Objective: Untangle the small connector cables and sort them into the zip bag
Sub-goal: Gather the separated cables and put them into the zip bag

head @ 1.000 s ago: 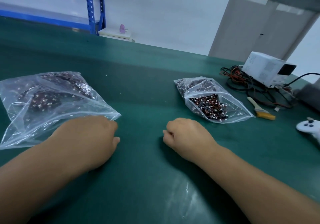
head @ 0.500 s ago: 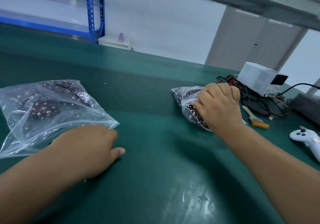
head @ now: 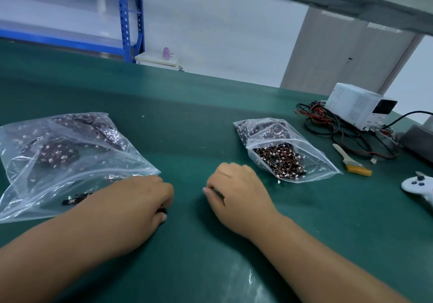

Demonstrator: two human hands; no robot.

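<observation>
A large clear zip bag (head: 70, 162) with dark connector cables lies at the left on the green table (head: 187, 127). One loose cable (head: 77, 198) sits near its mouth. My left hand (head: 138, 202) rests at the bag's near corner, fingers curled, with a dark cable end (head: 162, 210) showing at its fingertips. A smaller zip bag (head: 314, 164) at the right holds a tangle of red-and-black cables (head: 281, 160). My right hand (head: 236, 190) lies just left of it, fingers pinched shut. Whatever is inside them is hidden.
At the right stand a white power supply (head: 358, 108) with a heap of wires (head: 328, 124), a small brush (head: 353, 162) and a white game controller (head: 419, 185). A blue shelf (head: 126, 17) stands beyond the table's far edge.
My right hand went out to the small bag and has come back to the middle of the table, fingers pinched. My left hand stayed at the large bag's corner.
</observation>
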